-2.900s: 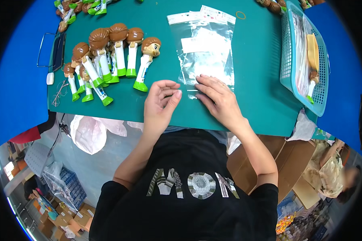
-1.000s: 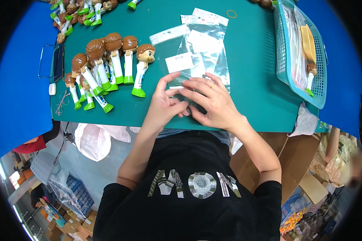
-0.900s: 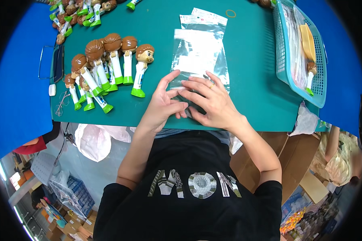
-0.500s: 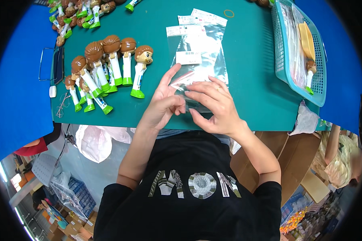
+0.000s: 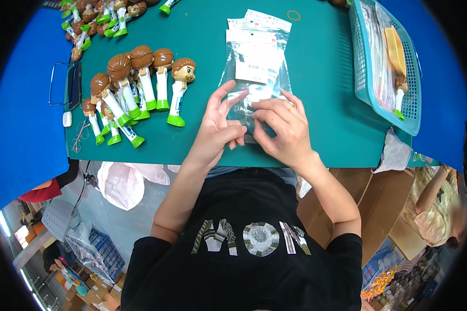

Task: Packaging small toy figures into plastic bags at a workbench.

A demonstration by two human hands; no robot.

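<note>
Clear plastic bags (image 5: 280, 54) with white header strips lie overlapping on the green table; the front bag (image 5: 243, 53) bears a white barcode sticker (image 5: 252, 72). My left hand (image 5: 217, 127) rests at the lower left of this front bag, index and middle fingers stretched out over its edge, thumb near the curled other fingers. At the bag's lower end, my right hand (image 5: 285, 127) pinches the film between thumb and fingertips. Toy figures (image 5: 118, 93) with brown hair, white bodies and green feet stand and lean in a group left of my hands.
More such figures (image 5: 104, 15) lie heaped at the far left. A turquoise basket (image 5: 366, 78) at the right holds flat plastic packs, a yellow scoop-like piece (image 5: 395, 52) and one figure. A rubber band (image 5: 293, 15), glasses (image 5: 80, 136) and a dark phone-like object (image 5: 74, 83) lie around.
The front bag has shifted right and slightly up, more in line with those behind it. My left hand moved a little right; my right hand's fingers drew together on the film.
</note>
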